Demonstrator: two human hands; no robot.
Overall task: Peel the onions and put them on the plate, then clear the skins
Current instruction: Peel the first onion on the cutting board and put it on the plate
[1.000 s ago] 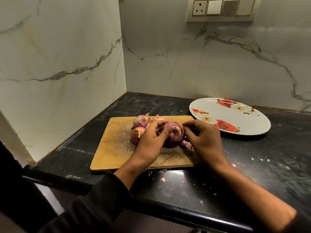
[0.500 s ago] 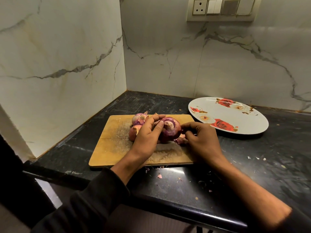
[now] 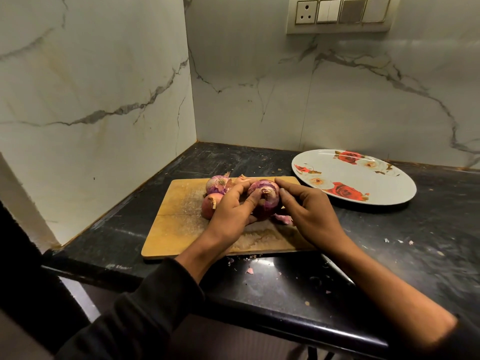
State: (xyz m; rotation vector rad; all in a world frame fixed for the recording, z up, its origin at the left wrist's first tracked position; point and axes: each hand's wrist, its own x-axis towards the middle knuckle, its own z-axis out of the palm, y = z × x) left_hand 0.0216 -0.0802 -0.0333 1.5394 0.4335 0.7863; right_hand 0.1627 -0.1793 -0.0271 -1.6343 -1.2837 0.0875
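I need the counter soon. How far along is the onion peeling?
Early. The floral plate holds no onions. Both hands, left and right, grip a red onion over the cutting board, its skin mostly on. Two onions behind it wait unpeeled. Skin scraps still need clearing.

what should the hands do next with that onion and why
Probably pull the loosened skin off the held onion: both the left hand and right hand grip it over the cutting board, purple skin still covers it, and the plate holds no onions.
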